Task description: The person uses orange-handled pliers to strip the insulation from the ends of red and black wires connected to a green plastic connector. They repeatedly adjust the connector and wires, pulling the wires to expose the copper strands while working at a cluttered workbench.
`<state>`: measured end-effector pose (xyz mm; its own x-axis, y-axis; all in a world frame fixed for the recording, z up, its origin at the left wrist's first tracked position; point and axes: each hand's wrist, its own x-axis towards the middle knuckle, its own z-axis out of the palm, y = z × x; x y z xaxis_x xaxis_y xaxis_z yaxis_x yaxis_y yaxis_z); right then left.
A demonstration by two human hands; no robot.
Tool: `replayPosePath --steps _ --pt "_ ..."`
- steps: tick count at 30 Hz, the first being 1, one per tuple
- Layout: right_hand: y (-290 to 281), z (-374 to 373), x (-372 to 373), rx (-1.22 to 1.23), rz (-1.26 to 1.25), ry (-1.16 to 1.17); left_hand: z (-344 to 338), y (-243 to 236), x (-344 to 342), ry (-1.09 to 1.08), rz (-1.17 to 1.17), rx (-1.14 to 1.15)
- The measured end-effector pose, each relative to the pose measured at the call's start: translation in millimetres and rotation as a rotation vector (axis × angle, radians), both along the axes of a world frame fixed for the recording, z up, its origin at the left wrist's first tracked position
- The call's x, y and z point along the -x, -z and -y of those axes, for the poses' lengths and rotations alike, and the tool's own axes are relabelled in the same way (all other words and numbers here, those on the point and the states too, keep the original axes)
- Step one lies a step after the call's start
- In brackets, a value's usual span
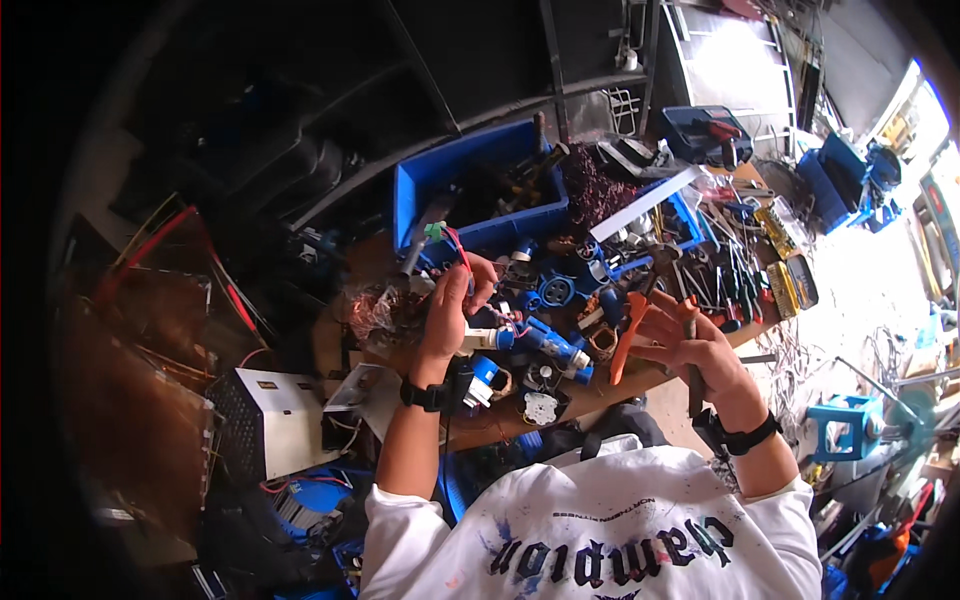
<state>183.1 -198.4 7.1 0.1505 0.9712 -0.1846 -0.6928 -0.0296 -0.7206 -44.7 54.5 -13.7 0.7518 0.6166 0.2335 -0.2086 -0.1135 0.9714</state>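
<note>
My left hand (pixel 452 313) is closed, its thumb and fingers pinching thin red wires (pixel 460 250). A small green connector (pixel 434 232) is at the upper end of these wires, in front of the blue bin. In my right hand (pixel 690 350) is a pair of orange-handled pliers (pixel 627 340), held over the right part of the workbench. One handle sticks out beside the fingers; the other lies along the palm. The jaws point away from me and blend into the clutter behind. Beneath my hands lie several blue-and-white industrial plugs (pixel 552 345) and a round blue socket part (pixel 556 291).
A blue bin (pixel 480 228) with dark parts stands at the back of the workbench. Many hand tools (pixel 735 270) crowd its right side. Copper wire scraps (pixel 380 310) lie at the left, near a white metal case (pixel 290 420). A blue stool (pixel 845 428) stands at the right.
</note>
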Motion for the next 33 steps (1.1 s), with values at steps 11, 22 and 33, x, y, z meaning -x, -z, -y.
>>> replayPosePath --steps 11,22,33 --pt "-17 -12 25 0.008 0.128 -0.055 18 -29 26 -0.118 -0.102 0.070" --pt "-23 -13 37 0.020 0.197 -0.087 54 -69 17 0.052 -0.208 -0.214" --pt "-48 -26 45 -0.086 0.227 -0.222 54 -71 7 0.166 -0.070 -0.278"
